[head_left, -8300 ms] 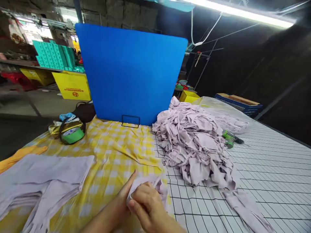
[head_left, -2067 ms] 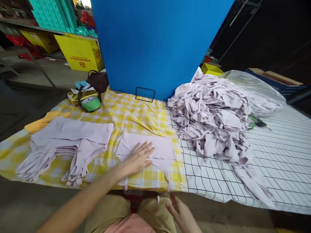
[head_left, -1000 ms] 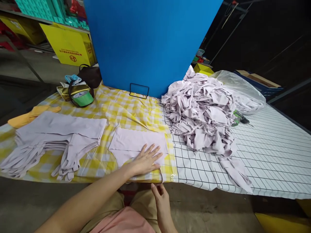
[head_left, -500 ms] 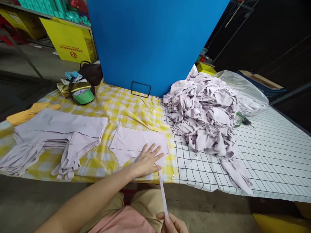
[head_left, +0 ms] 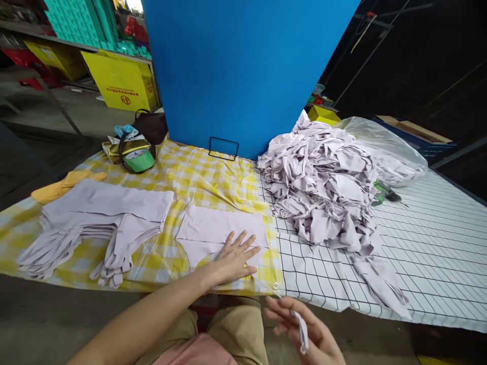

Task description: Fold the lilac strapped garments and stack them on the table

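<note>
My left hand [head_left: 235, 256] lies flat with fingers spread on a single pale lilac fabric piece [head_left: 216, 229] spread on the yellow checked cloth [head_left: 190, 177] near the table's front edge. My right hand [head_left: 304, 334] is below the table edge, over my lap, with a thin lilac fabric strip [head_left: 303, 332] draped across its loosely curled fingers. To the left sits a neat stack of lilac pieces [head_left: 102, 213]. A big heap of crumpled lilac pieces [head_left: 323, 182] rises to the right.
A blue board [head_left: 243, 66] stands upright at the back on a wire stand [head_left: 223, 148]. A green tape roll [head_left: 140, 159] and a dark bag [head_left: 150, 124] sit back left, an orange cloth [head_left: 64, 185] at far left. A green tool [head_left: 382, 192] and clear plastic bag [head_left: 388, 144] lie on the white grid cloth [head_left: 418, 253].
The strip that hung from the flat piece's edge, pulled taut by my right hand, has come away and now lies loose in that hand. My left hand stays pressed on the piece.
</note>
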A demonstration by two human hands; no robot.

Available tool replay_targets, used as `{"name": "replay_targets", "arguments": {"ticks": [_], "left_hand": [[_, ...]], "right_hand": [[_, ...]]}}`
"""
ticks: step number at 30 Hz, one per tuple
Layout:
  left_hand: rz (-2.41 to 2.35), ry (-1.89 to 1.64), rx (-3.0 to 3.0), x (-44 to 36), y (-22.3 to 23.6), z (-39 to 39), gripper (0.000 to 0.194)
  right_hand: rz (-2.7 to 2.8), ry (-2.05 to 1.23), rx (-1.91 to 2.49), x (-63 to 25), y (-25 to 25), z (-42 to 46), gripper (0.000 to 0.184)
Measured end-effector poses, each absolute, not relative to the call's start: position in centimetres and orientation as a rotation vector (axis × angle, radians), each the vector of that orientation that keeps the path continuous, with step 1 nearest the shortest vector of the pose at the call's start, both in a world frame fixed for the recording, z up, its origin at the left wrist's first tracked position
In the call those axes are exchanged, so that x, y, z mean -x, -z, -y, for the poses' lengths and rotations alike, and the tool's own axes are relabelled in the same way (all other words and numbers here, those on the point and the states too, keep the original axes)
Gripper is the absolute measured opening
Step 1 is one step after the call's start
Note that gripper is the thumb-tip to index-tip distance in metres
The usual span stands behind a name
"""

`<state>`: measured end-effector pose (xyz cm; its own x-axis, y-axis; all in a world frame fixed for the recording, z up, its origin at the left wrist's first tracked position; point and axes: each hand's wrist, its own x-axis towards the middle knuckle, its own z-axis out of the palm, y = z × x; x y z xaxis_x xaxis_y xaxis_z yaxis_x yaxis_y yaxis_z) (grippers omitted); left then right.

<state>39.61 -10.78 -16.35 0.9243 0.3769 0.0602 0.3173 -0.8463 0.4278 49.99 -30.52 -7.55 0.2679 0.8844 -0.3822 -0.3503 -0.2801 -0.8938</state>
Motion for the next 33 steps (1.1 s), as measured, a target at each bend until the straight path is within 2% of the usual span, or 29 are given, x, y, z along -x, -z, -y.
{"name": "replay_targets", "arguments": {"ticks": [2,6,11,15,20,23,26,28,30,33], "left_hand": [[-0.498,-0.199,-2.628,-39.6,16.1,10.8,0.057],[-0.495,-0.293,-2.378,-39.4,13.8,11.1,0.047],[-0.329,-0.283,-1.597,-39.0,10.3,11.8,0.034],[-0.322,-0.255,-1.197,-39.3,10.3,12.1,0.037],[-0.557,-0.328,-1.153,-39.9,11.3,12.2,0.031],[-0.658,-0.33,-1.174,-39.9,11.4,12.2,0.026],[-0.731,-0.275,-1.217,-39.7,11.3,12.3,0.021],[-0.764,-0.253,-1.253,-39.7,11.3,12.4,0.022],[-0.794,-0.255,-1.264,-39.7,11.3,12.5,0.024],[-0.867,-0.266,-1.257,-39.6,11.5,12.2,0.023]], "right_hand": [[0.63,-1.252,1.45,-50.7,6.8,28.6,0.033],[0.787,-1.203,1.626,-51.4,5.8,25.5,0.044],[0.85,-1.335,1.673,-51.6,6.5,23.1,0.049],[0.887,-1.465,1.598,-51.5,8.0,22.4,0.049],[1.021,-1.461,1.698,-51.7,9.1,22.6,0.052],[1.185,-1.263,1.916,-52.2,9.8,22.9,0.049],[1.292,-0.761,2.039,-52.2,10.7,23.0,0.027],[1.297,-0.544,1.95,-51.6,11.5,22.9,0.039],[1.291,-0.514,1.87,-50.8,12.2,22.6,0.041],[1.323,-0.525,1.878,-49.9,12.9,22.0,0.024]]}}
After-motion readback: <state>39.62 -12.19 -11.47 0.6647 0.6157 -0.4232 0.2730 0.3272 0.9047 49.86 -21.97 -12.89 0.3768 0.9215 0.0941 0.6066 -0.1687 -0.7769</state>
